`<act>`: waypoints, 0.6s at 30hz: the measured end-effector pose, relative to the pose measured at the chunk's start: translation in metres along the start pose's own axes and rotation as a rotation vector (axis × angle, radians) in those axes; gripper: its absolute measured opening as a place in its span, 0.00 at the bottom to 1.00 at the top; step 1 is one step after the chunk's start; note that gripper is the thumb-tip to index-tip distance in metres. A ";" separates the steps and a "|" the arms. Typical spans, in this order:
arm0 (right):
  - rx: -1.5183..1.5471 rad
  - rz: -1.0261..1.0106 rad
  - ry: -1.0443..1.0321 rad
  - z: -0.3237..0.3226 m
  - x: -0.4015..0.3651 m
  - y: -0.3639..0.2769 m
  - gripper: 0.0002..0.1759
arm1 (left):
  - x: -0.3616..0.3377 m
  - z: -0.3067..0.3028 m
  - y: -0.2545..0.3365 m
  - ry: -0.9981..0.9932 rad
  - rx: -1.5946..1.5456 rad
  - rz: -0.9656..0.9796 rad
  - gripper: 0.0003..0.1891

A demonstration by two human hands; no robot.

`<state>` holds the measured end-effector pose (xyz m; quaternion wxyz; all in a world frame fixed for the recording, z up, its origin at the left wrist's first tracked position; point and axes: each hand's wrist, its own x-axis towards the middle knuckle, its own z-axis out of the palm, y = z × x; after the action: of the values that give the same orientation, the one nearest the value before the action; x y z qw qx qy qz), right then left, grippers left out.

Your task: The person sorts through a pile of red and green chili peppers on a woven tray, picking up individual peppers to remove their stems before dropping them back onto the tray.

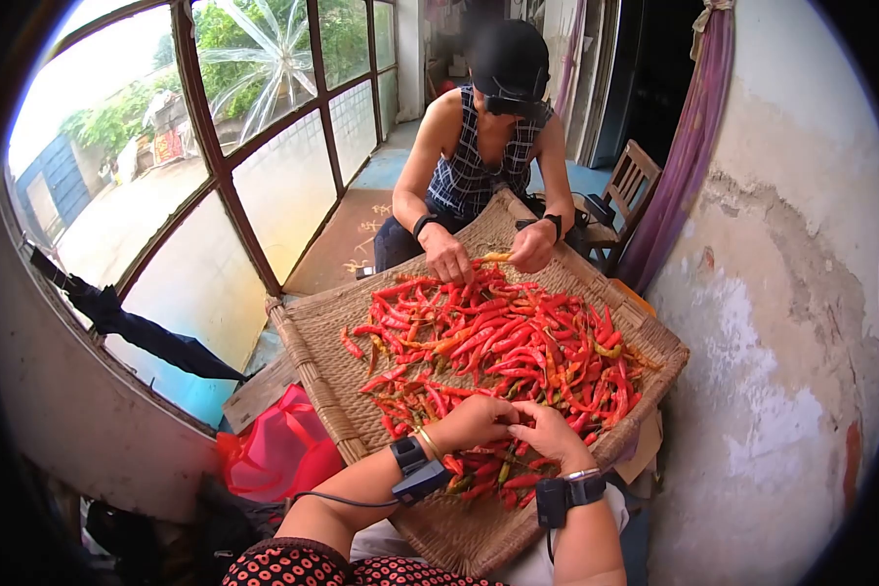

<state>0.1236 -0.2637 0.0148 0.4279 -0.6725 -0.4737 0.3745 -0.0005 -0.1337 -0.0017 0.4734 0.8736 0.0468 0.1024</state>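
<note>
A large heap of red chili peppers (518, 337) is spread over a woven tray (324, 332) in front of me. Above the near side of the heap, my left hand (472, 423) and my right hand (549, 432) meet, fingertips together. Both are closed in a pinch, and whatever lies between their fingers is hidden from view. More peppers (498, 474), some dark or greenish, lie under and between my wrists. A black device with a cable is strapped to my left wrist, another to my right.
Across the tray a person in a black cap (511, 61) handles peppers with both hands (449, 258). A pink-red plastic bag (281, 449) sits left of the tray. A folded dark umbrella (156, 332) leans by the windows. Right are a wooden chair (632, 186) and a peeling wall (762, 391).
</note>
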 end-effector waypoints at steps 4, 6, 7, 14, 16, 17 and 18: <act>-0.063 0.048 -0.064 -0.001 0.000 0.001 0.15 | -0.002 -0.005 0.001 0.030 -0.179 -0.069 0.07; -0.100 0.062 -0.061 -0.001 0.001 0.007 0.14 | -0.003 -0.008 0.001 0.078 -0.115 -0.074 0.06; -0.135 0.076 -0.056 0.000 0.002 0.012 0.13 | -0.003 -0.008 0.001 0.081 -0.114 -0.074 0.06; -0.125 0.149 0.101 -0.003 0.000 0.019 0.12 | -0.003 -0.005 -0.004 0.132 0.194 0.104 0.09; -0.015 0.146 0.036 -0.003 0.000 0.017 0.09 | -0.003 -0.005 -0.002 0.082 0.145 0.199 0.10; -0.015 0.147 0.036 -0.003 0.000 0.017 0.09 | -0.003 -0.005 0.000 0.041 0.099 0.154 0.10; 0.019 0.156 0.030 -0.003 0.000 0.016 0.07 | -0.004 -0.005 0.002 -0.001 0.051 0.109 0.10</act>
<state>0.1314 -0.2679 0.0008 0.4105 -0.7090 -0.4098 0.4011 -0.0053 -0.1313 0.0020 0.4446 0.8868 0.0016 0.1265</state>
